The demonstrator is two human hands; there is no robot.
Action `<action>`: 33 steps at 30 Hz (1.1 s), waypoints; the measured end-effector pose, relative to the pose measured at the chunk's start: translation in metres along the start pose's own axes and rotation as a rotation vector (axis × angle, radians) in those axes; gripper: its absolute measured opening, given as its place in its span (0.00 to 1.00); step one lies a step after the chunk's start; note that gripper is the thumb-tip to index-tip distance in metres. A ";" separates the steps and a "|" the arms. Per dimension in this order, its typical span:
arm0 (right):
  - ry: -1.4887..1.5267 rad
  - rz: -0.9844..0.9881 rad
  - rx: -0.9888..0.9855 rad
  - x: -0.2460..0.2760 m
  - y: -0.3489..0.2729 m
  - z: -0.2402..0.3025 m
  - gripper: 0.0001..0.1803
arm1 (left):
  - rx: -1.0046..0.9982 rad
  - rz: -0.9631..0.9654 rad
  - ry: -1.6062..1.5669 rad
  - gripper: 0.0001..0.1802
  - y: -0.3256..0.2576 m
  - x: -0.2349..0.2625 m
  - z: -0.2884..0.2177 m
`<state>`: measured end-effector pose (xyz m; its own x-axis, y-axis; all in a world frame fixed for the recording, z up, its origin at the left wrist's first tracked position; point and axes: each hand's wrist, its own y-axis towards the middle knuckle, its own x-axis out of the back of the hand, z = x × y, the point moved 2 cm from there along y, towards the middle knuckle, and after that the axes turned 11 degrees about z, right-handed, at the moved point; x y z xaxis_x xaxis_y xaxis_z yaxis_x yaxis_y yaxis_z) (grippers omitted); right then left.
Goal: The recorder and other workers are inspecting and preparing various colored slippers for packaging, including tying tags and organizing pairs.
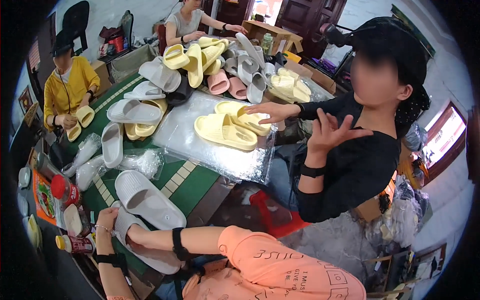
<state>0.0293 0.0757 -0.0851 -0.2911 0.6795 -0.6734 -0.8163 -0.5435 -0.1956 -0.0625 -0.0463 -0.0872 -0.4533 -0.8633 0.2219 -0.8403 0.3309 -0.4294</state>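
The fingers of my right hand (141,237) go under the wide ribbed band (126,220) of 1 light-gray, round-toed, foam-looking slipper (162,262), so I cannot tell whether they clench anything there. The fingers of my left hand (106,219) curl against the same slipper's toe end; whether they truly grasp it, I cannot tell. If I pushed hard inside, I judge the band could stretch or crease; a loose left hold could let the slipper twist. It sits near the edge of the green surface (202,182), long axis slanting, toe to the upper left, heel to the lower right. A 2nd light-gray ribbed slipper (160,209) lies just beyond, pointing the same way; a knock from my right wrist might shift it. Near my left wrist is a jar with a yellow lid (80,244); farther out, 2 pale-yellow ribbed slippers (225,132) lie on clear plastic sheets (180,135) before a co-worker in black (360,160)
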 end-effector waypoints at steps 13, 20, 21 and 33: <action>-1.968 0.048 0.407 0.051 -0.169 0.135 0.09 | -0.229 -0.305 -0.360 0.07 0.031 -0.008 -0.064; -1.863 0.129 0.592 0.023 -0.129 0.118 0.11 | -0.187 -0.387 0.347 0.08 0.038 -0.047 -0.084; -1.860 0.133 0.595 0.023 -0.126 0.112 0.11 | -0.129 -0.365 0.339 0.09 0.038 -0.048 -0.082; -1.706 0.027 0.491 0.085 -0.027 0.086 0.09 | -0.141 -0.242 0.627 0.13 0.079 -0.028 -0.054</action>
<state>-0.0166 0.1902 -0.0761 -0.1905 0.5562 0.8089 -0.7699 -0.5959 0.2284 -0.1324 0.0244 -0.0797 -0.2987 -0.5499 0.7800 -0.9510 0.2396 -0.1952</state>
